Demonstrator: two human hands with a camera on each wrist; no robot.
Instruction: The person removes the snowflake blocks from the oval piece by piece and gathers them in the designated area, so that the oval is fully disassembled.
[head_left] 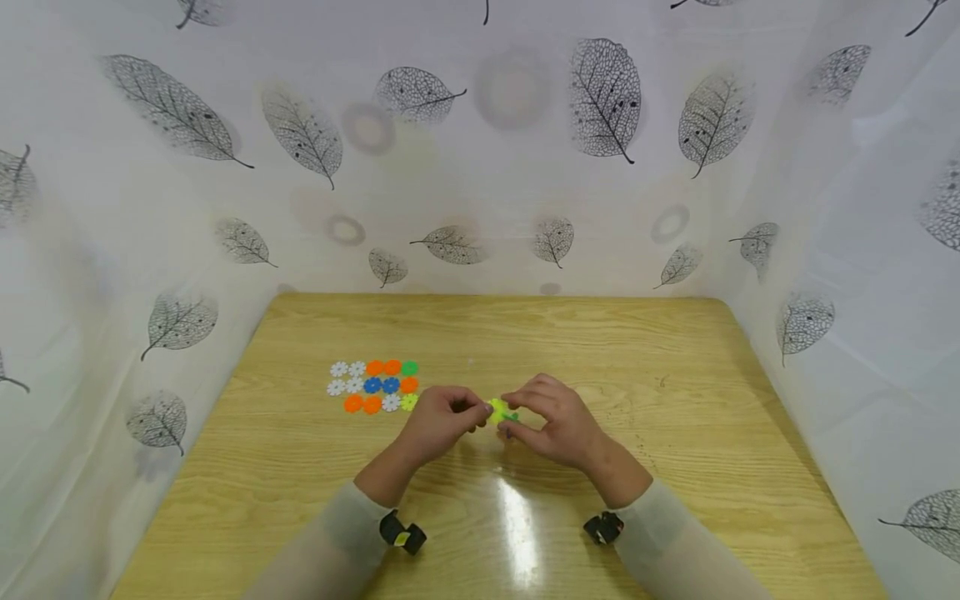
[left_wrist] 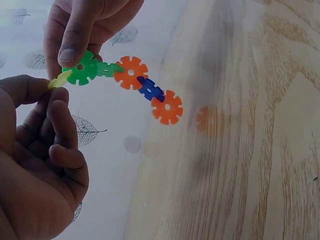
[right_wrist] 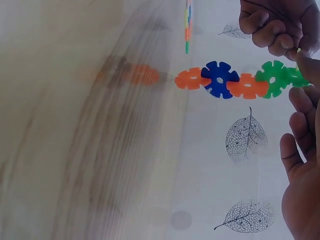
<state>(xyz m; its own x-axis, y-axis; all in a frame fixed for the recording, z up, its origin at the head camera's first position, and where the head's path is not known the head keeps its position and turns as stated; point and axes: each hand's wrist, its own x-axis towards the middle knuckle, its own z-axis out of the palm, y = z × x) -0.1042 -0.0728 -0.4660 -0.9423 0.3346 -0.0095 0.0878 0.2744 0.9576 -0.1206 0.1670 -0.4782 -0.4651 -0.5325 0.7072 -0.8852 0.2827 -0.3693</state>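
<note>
Above the table, my left hand [head_left: 442, 423] pinches a yellow notched plastic disc [left_wrist: 60, 79] between thumb and fingertips. With thumb and fingers, my right hand [head_left: 558, 423] holds a green notched disc [left_wrist: 81, 68] at the end of a chain of interlocked discs. The yellow disc meets that green one edge to edge. Along the chain follow a second green disc [right_wrist: 272, 80], an orange disc [right_wrist: 248, 86], a blue disc [right_wrist: 220, 80] and an end orange disc [right_wrist: 193, 79]. In the head view the hands hide much of the chain.
Loose notched discs lie in rows left of my hands, among them white [head_left: 339, 368], orange [head_left: 375, 367], blue [head_left: 372, 385], green [head_left: 409, 367] and yellow [head_left: 408, 402] ones. They lie on the wooden table [head_left: 675, 375]. A leaf-print curtain [head_left: 480, 183] encloses its back and sides.
</note>
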